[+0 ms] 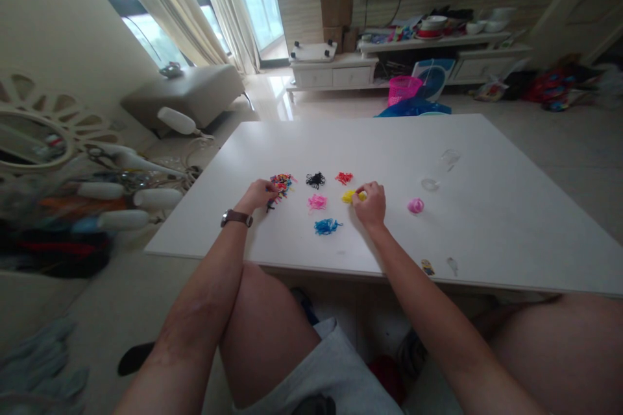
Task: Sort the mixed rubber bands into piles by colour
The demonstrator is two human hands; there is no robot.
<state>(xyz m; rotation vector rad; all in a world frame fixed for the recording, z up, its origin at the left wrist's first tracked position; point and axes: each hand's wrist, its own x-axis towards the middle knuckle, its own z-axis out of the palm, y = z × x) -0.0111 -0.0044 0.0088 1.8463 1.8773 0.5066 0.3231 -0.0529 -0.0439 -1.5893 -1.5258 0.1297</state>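
At the left of the white table, my left hand [260, 194] has its fingers bent together at the near edge of a mixed-colour pile of small rubber bands [283, 183]; anything between the fingertips is hidden. My right hand [372, 203] pinches at a small heap of yellow rubber bands [348, 196], partly covering it. Between the hands lie separate heaps of black rubber bands [315, 179], pink rubber bands [317, 201] and blue rubber bands [328, 226]. Red rubber bands [344, 177] lie just beyond the yellow ones.
On the white table [511, 227], right of my right hand, are a pink rounded item [415, 206], a clear container [449, 159], a clear ring-shaped piece [430, 184], a small yellow cartoon figure [427, 266] and a small clear piece [452, 265]. My legs are at the near edge.
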